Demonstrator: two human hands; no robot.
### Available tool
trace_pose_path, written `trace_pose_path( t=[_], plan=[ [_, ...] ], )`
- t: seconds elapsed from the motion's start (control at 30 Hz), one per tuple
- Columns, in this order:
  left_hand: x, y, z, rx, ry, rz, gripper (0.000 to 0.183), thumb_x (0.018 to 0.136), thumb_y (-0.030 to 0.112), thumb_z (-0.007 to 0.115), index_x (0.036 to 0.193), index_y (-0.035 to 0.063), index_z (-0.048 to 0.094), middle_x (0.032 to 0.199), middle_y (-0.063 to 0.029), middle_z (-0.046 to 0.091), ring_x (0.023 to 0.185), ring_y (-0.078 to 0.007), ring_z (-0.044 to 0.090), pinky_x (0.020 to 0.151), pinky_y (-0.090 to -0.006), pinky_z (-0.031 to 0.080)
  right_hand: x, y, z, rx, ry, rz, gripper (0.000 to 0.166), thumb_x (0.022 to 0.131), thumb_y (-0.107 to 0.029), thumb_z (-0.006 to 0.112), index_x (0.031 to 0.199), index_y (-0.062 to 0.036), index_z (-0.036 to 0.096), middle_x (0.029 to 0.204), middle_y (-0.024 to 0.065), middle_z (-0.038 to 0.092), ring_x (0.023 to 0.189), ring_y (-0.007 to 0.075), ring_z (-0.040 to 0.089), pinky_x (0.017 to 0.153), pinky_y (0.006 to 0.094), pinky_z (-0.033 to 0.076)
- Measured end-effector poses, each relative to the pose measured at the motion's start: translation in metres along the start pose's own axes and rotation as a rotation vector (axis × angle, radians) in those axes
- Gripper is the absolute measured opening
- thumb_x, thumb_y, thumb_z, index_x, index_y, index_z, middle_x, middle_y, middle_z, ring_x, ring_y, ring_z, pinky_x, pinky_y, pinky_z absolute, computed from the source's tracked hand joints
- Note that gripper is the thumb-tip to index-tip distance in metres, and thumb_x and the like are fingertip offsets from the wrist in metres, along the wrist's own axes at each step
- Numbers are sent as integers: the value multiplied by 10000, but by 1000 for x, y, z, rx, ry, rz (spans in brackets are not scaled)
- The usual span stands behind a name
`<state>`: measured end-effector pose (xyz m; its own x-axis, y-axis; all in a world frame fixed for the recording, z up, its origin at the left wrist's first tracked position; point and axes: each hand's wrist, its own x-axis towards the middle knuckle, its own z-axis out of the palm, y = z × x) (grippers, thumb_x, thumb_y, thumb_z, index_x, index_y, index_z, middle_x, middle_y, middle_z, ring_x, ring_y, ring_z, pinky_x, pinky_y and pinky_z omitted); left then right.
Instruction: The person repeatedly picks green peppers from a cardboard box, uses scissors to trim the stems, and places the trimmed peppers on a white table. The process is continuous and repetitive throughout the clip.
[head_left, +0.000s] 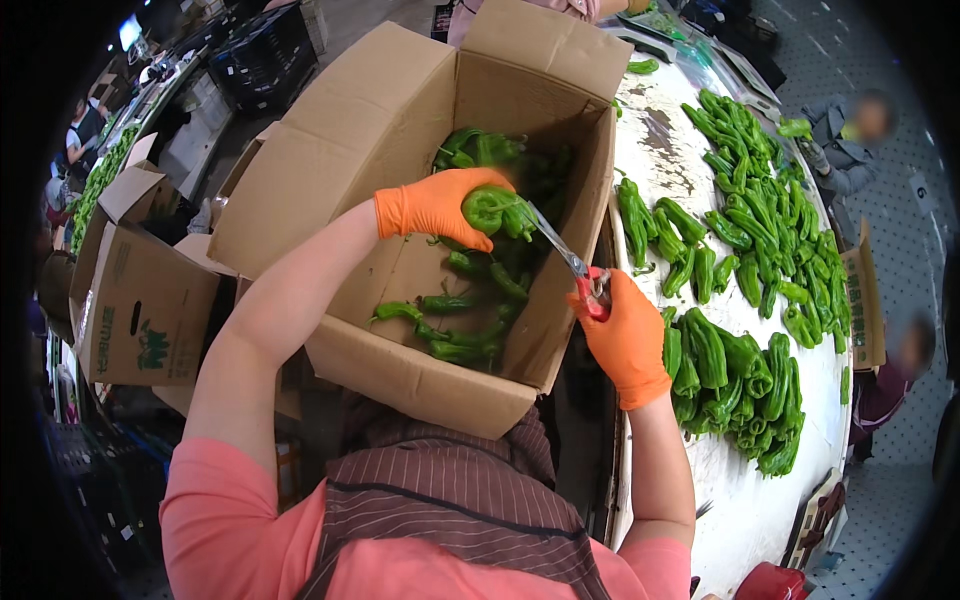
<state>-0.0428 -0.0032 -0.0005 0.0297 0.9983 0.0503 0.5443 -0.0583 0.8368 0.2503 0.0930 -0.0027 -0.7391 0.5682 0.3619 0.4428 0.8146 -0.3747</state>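
My left hand (442, 206), in an orange glove, grips green peppers (487, 210) above an open cardboard box (420, 375). Also gloved in orange, my right hand (626, 337) holds red-handled scissors (574, 264) by their handles, over the box's right wall. The scissor tips reach the peppers in my left hand; whether they touch a stem is too small to tell. Loose green peppers (457, 304) lie on the box floor, and more are heaped at its shaded far end.
A white worktable (750, 517) stands on my right with a large pepper pile (765, 202) and a nearer stack (742, 382). Another printed cardboard box (142, 307) is at the left. People are across the table, at far left and beyond the box. A red object (769, 581) sits bottom right.
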Motion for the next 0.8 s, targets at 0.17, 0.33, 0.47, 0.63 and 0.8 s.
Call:
trace_pose_path(
  t=[0.17, 0.33, 0.47, 0.63, 0.8],
  plan=[
    [5, 11, 21, -101, 41, 4, 683, 639, 115, 837, 1244, 56, 525, 1107, -45, 608, 1024, -127, 555, 906, -285, 465, 9, -13, 2, -18, -61, -5, 337, 767, -336, 754, 970, -107, 613, 783, 84, 593, 710, 286, 584, 635, 412, 429],
    [7, 12, 29, -216, 41, -32, 704, 657, 105, 837, 1277, 51, 509, 1134, -37, 603, 1034, -115, 550, 907, -276, 462, 7, -5, 9, 7, -23, 28, 313, 781, -284, 765, 948, -67, 610, 608, 72, 563, 556, 273, 564, 527, 359, 440],
    [6, 14, 19, -779, 89, -306, 582, 797, 123, 722, 1315, 38, 471, 1145, -105, 613, 1006, -174, 600, 899, -361, 508, 3, -8, -1, 179, -58, 175, 291, 814, -250, 756, 914, -30, 594, 594, 53, 545, 519, 169, 506, 523, 299, 423],
    [6, 12, 12, -1465, 156, -330, 598, 877, 417, 599, 1296, 1, 505, 1100, -181, 639, 834, -270, 654, 827, -424, 552, 0, -23, -9, 553, -11, 276, 313, 807, -208, 750, 1013, -50, 575, 618, 24, 522, 537, 134, 491, 533, 279, 414],
    [7, 18, 11, -1520, -14, -285, 721, 903, 595, 460, 1278, -18, 522, 1134, -197, 632, 834, -265, 658, 746, -390, 556, -9, -33, 2, 709, -101, 307, 381, 775, -199, 777, 1044, -46, 555, 730, 31, 548, 612, 146, 509, 578, 284, 427]
  ],
)
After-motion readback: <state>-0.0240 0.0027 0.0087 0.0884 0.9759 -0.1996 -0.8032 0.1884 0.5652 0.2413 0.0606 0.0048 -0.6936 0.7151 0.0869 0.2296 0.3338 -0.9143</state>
